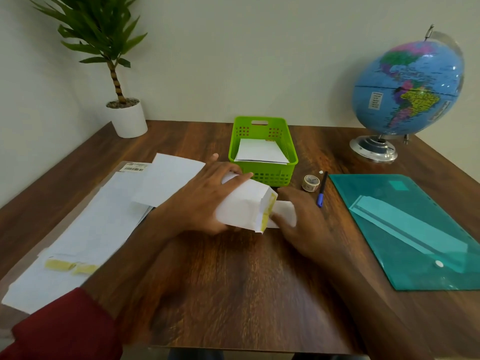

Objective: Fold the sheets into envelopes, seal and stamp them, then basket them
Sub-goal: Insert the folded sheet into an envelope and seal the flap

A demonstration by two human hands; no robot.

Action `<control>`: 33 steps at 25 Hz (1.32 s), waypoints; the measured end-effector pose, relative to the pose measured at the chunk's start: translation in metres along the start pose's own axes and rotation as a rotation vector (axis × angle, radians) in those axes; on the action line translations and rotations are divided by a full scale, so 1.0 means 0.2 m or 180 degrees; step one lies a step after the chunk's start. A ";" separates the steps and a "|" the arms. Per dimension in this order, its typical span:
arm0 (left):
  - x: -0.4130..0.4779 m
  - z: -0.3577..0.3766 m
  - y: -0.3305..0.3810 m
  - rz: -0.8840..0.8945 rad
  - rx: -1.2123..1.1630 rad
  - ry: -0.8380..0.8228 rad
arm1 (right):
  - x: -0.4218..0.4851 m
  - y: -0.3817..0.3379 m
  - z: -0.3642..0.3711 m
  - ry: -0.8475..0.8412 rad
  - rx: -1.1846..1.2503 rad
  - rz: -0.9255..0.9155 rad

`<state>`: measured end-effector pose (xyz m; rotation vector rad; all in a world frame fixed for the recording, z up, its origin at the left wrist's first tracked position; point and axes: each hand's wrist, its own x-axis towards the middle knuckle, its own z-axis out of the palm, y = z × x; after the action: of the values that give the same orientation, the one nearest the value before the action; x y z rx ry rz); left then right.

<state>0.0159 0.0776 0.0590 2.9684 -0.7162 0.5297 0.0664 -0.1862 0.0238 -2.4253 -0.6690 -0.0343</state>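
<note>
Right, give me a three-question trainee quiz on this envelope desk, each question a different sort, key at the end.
1. True or false: the green basket already holds white paper.
2. Multiple choice: the tape roll lies A) inside the basket, B) on the teal folder, C) on the table between the basket and the blue pen.
3. Short answer: which hand lies over the top of the white envelope with the yellow strip?

Key
1. True.
2. C.
3. The left hand; the right hand is at the envelope's yellow-strip end.
</note>
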 end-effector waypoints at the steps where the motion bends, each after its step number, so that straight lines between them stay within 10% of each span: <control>1: 0.00 -0.01 -0.01 0.0015 -0.0003 -0.0013 | 0.00 -0.01 0.00 -0.0323 -0.0214 0.0003; 14: -0.10 0.07 -0.16 -0.0705 -0.0063 0.0233 | -0.06 -0.04 -0.02 -0.0397 -0.0957 0.0088; 26: -0.13 0.09 -0.18 -0.0978 -0.0152 0.0307 | -0.11 -0.12 -0.06 0.1919 0.0703 -0.0196; 33: -0.11 0.11 -0.13 -0.0631 -0.0262 0.0141 | -0.07 -0.05 0.00 0.1380 0.0104 -0.0072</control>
<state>0.0162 0.1068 0.0320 2.8971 -0.4224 0.5360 0.0492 -0.1846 0.0267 -2.2708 -0.4909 -0.5368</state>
